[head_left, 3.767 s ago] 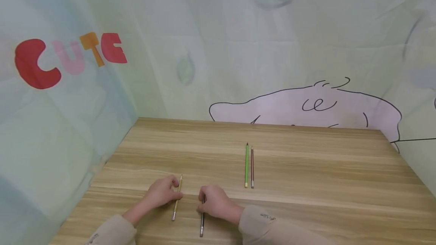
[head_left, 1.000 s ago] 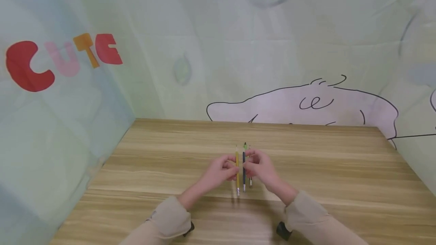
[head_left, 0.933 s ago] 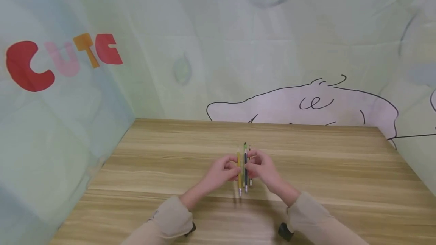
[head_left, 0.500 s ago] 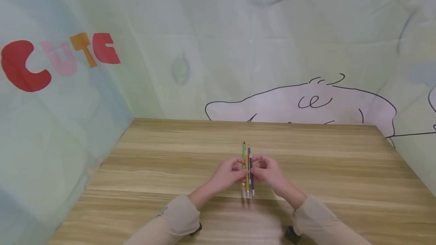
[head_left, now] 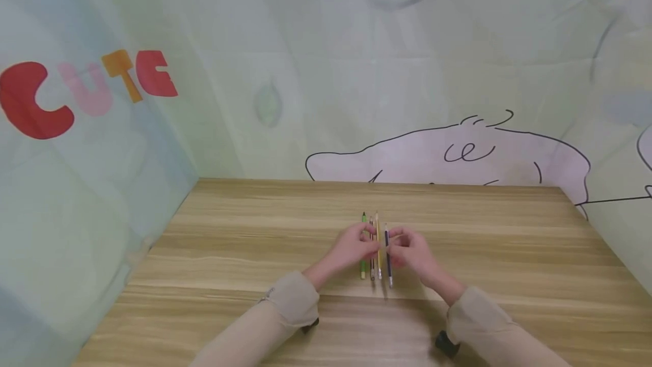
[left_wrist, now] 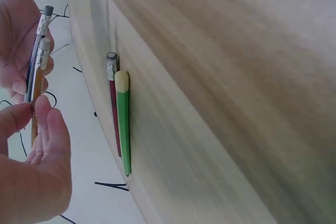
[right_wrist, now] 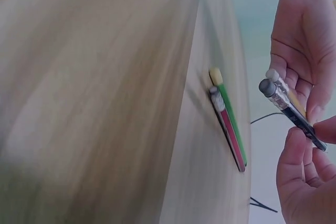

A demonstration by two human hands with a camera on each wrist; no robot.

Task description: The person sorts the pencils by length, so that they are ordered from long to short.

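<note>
A green pencil [head_left: 363, 265] and a thin red pencil [head_left: 372, 269] lie side by side on the wooden table [head_left: 509, 254], pointing away from me. My left hand [head_left: 374, 245] pinches a yellow pencil [head_left: 377, 231] just right of the red one. My right hand [head_left: 391, 249] pinches a dark blue pencil [head_left: 389, 268] beside it. The wrist views show both held pencils slightly above the table: the yellow pencil [right_wrist: 294, 98] and dark pencil [right_wrist: 291, 114] hang over the green pencil [right_wrist: 228, 111] and red pencil [right_wrist: 229, 132]. In the left wrist view the left hand [left_wrist: 32, 113] sits by the green pencil [left_wrist: 123, 124].
Printed cloth walls [head_left: 91, 186] close in the table on the left, back and right. The word CUTE [head_left: 86, 89] is on the left cloth. Bare wood lies on both sides of the pencils.
Both hands lifted the yellow and dark pencils from the front left and carried them to the middle. In the last second they shifted right, across the green and red pair.
</note>
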